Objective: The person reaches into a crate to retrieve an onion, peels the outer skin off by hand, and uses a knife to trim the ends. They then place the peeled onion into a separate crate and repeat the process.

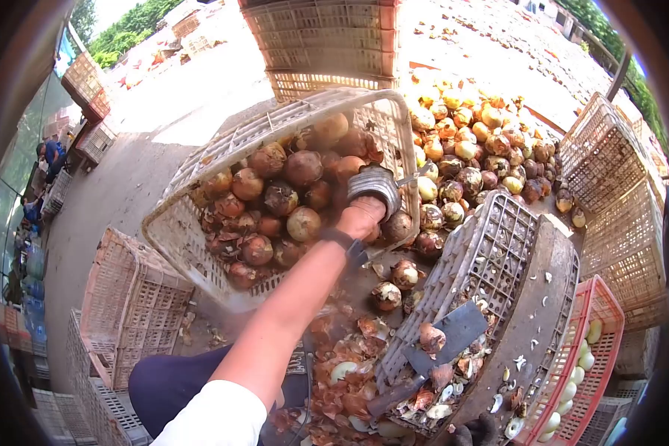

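My left arm reaches into a tilted, dirty white plastic crate (182, 175) filled with brown-skinned onions (279, 197). My left hand (372, 197) is closed near the crate's right side, its fingers under a grey ribbed covering. A thin metallic piece (421, 172) sticks out to its right; I cannot tell what that hand holds. Dark gloved fingers of my right hand (477, 431) show at the bottom edge, beside a worn wooden board (516, 297). Left of that board, a broad-bladed knife (461, 331) with a dark handle lies on upturned crates, a peeling onion (432, 338) on its blade.
Behind the tilted crate spreads a large onion heap (490, 137). A red crate (606, 312) at right holds peeled onions (572, 375). Onion skins (349, 346) cover the ground below. Stacked crates stand at left (137, 305), right (609, 163) and back (323, 44). People (52, 156) are far left.
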